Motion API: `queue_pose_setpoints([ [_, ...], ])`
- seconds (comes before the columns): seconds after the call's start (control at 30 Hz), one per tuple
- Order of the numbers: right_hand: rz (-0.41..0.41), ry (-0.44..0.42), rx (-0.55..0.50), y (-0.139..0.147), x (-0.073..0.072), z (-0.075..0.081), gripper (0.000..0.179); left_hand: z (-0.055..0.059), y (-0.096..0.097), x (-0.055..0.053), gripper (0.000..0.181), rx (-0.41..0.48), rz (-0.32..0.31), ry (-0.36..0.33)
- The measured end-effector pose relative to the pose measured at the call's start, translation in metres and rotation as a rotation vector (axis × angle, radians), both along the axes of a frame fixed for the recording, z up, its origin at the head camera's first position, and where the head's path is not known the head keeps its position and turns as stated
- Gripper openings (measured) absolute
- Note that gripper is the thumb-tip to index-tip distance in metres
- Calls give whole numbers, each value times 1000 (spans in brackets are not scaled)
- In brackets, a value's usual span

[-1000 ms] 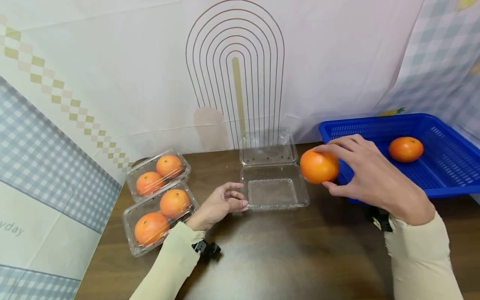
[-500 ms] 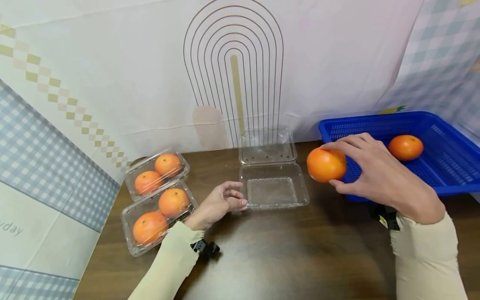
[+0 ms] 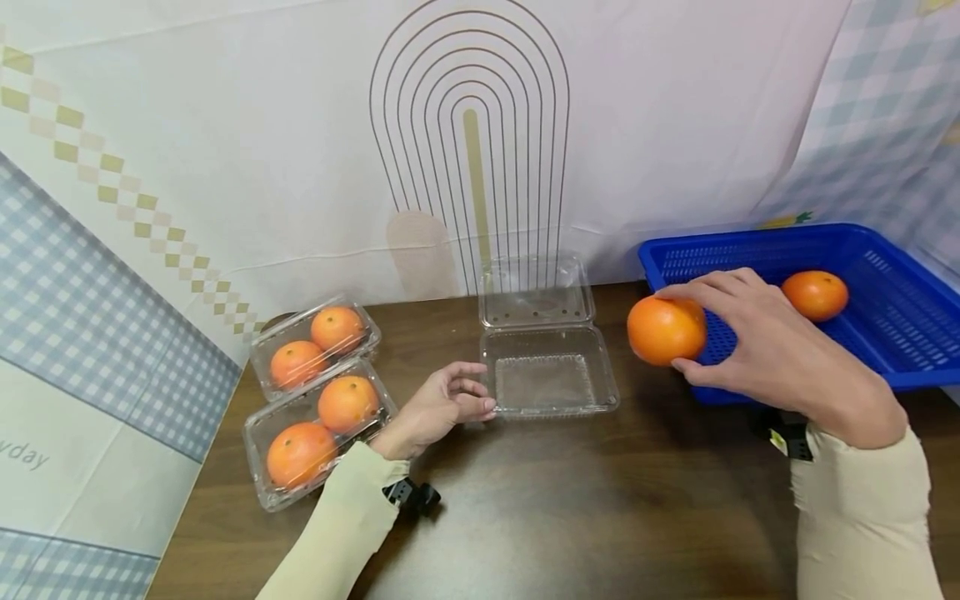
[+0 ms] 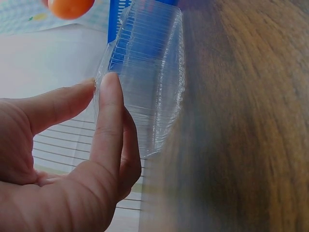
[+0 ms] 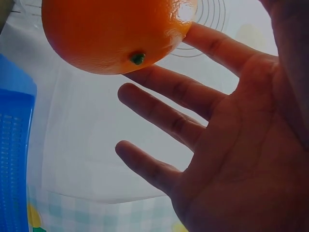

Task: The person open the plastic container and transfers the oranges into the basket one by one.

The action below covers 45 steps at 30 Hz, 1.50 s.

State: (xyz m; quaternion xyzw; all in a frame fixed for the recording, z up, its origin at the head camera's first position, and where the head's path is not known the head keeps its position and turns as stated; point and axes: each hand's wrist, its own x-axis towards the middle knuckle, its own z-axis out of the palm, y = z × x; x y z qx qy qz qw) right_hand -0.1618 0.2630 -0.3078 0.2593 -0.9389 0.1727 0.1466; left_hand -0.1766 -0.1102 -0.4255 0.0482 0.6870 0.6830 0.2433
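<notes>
Held orange (image 3: 667,330): raised clear of the table (image 3: 555,517), between the hinged clear container (image 3: 547,379) and the blue basket (image 3: 892,258); green stem button visible in the right wrist view.
Right hand (image 3: 780,342): thumb below and fingers above, parted to the width of the fruit and gripping it; ring and little fingers extend free of it.
Left hand (image 3: 438,408): thumb and index finger nearly closed, pinching the left edge of the hinged clear container.
Hinged container, position: base flat on the table, lid (image 3: 536,292) folded back on the far side.
Filled containers: near pack (image 3: 254,458) and far pack (image 3: 258,367), side by side at table left, two oranges in each.
Basket contents: one loose orange (image 3: 815,296), behind the right hand.
Backdrop: pale cloth (image 3: 300,150) with printed arches.
</notes>
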Motion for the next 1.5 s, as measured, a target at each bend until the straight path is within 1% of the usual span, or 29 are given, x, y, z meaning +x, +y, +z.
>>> queue_pose_setpoints([
  [0.2,-25,-14,-2,4,0,-1,69,0,0,0,62,-2,1,-2],
  [0.37,-53,-43,-7,9,0,-1,70,0,1,0,62,-2,2,-3],
  [0.47,-68,-62,-1,11,-1,-1,71,0,0,-1,62,1,-1,-2],
  [0.7,-81,-74,20,18,0,-1,72,0,-1,0,61,-6,-6,6],
  [0.83,-117,-115,24,20,0,-1,71,0,0,0,61,-1,-4,3],
  [0.93,-130,-116,31,22,0,0,71,0,-1,0,61,-4,-5,2],
  [1.07,-130,-105,42,27,-2,-2,72,1,-1,0,61,-12,-4,5],
  [1.2,-146,-136,38,31,-2,-3,72,1,0,0,61,-8,-3,2],
  [1.4,-156,-134,45,33,-3,-3,71,1,1,1,61,5,3,1],
  [1.5,-159,-151,53,35,-3,-4,73,1,1,1,61,6,4,0],
])
